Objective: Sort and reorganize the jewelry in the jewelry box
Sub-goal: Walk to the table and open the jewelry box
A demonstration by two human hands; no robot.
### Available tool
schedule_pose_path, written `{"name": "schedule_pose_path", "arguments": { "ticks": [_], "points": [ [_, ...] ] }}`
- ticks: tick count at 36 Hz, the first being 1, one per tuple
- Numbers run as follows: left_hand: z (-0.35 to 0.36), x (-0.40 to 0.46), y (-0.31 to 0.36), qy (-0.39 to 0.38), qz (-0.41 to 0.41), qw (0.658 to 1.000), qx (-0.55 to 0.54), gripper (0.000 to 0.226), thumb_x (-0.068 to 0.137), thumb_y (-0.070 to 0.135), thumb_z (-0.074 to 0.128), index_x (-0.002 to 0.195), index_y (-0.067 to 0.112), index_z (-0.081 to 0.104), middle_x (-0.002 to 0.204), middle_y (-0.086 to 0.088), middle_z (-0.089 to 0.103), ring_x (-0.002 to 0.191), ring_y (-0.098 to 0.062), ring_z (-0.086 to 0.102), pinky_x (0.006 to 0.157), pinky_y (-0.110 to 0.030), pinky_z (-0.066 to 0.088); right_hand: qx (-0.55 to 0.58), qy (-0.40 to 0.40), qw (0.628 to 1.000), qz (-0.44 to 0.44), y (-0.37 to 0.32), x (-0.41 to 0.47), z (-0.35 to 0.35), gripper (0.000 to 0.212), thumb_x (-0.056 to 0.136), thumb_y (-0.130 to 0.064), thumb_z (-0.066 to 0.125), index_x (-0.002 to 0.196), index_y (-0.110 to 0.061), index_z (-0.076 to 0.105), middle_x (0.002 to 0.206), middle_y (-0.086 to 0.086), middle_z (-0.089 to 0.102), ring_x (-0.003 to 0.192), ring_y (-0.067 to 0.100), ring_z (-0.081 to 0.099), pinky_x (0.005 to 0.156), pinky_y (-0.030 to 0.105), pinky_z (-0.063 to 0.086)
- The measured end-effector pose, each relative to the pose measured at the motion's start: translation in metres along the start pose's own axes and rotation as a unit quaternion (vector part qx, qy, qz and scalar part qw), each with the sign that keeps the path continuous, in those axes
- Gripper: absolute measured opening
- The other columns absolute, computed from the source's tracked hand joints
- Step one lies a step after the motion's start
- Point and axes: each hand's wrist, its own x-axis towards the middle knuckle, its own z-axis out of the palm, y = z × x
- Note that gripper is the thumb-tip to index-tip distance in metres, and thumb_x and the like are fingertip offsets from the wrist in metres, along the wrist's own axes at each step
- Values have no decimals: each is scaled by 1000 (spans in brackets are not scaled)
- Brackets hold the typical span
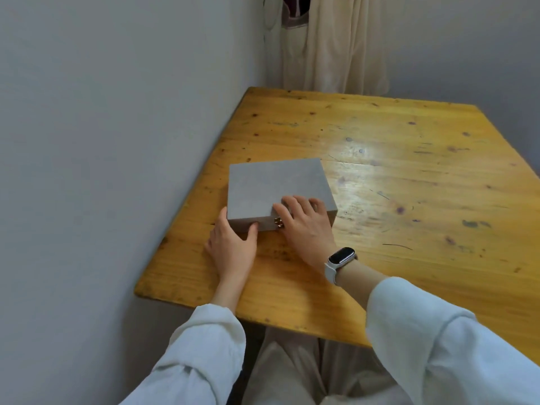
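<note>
A grey jewelry box (pixel 271 185) lies closed on the wooden table (pixel 409 171), near the table's left edge. A small gold clasp (pixel 278 223) shows on its front face. My left hand (pixel 232 244) grips the box's near left corner, thumb on the front face and fingers round the left side. My right hand (pixel 305 222) rests flat on the lid's near right part, fingers spread, just right of the clasp. The lid hides whatever is inside the box.
A grey wall (pixel 117 141) runs close along the table's left edge. Pale curtains (pixel 330 45) hang behind the far end. A white smartwatch (pixel 340 263) sits on my right wrist. My lap is under the near edge.
</note>
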Motion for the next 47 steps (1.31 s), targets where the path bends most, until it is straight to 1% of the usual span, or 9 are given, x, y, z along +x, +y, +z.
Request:
{"name": "schedule_pose_path", "arguments": {
  "ticks": [4,7,11,15,19,27,31,39,47],
  "points": [
    [0,-1,0,-2,3,1000,0,68,82,37,64,138,16,32,136,-6,47,125,-23,41,104,-41,26,-25,11,998,-64,9,1,-3,28,80,-25,63,105,-14,57,102,6,62,90,26,60,75,36,48],
    [0,-2,2,1,1,1000,-4,68,82,36,64,138,15,32,137,-6,46,126,-23,41,105,-41,24,84,11,995,-45,14,1,-15,29,92,-29,41,105,-13,62,105,6,66,93,25,62,77,34,48],
    [0,-3,2,-4,-5,1000,-13,71,82,39,63,140,15,30,139,-6,43,128,-23,37,107,-41,23,198,44,968,151,15,2,-24,41,96,-28,30,124,-7,52,124,10,58,112,25,55,94,38,40],
    [0,-2,-1,-2,-14,1000,-28,71,84,45,59,140,13,31,151,-6,23,138,-22,21,111,-42,22,285,-26,893,348,15,-19,-15,50,96,-30,33,141,-8,24,142,12,37,131,27,34,110,46,28],
    [-2,-3,0,4,-13,999,-30,63,86,45,56,136,9,41,153,-6,18,139,-21,16,113,-42,21,374,-25,860,347,15,-35,-22,52,97,-22,36,145,-9,17,148,8,31,135,21,31,112,35,27],
    [-16,11,24,20,-8,987,-157,68,79,50,47,136,14,41,145,2,32,134,-11,24,111,-36,25,458,77,812,354,26,-12,-50,46,96,-16,40,141,-14,30,139,5,44,127,15,41,106,36,37],
    [-24,44,47,8,13,980,-198,69,80,49,48,139,15,37,142,-2,41,132,-13,33,112,-36,27,466,115,814,326,33,21,-60,46,96,-14,40,140,-15,29,140,1,41,129,11,38,107,25,32],
    [-25,133,83,-63,78,987,-129,63,95,45,37,147,31,5,150,-7,31,135,-25,31,113,-43,25,374,94,889,247,64,97,-53,54,93,-6,43,143,-9,23,151,4,24,140,13,18,109,16,12],
    [-14,189,84,-26,129,988,-83,39,98,35,32,134,26,43,128,-9,54,116,-26,51,92,-36,47,283,47,931,227,84,140,-26,62,89,-4,46,144,-3,17,148,13,22,136,26,26,110,38,31]
  ]
}}
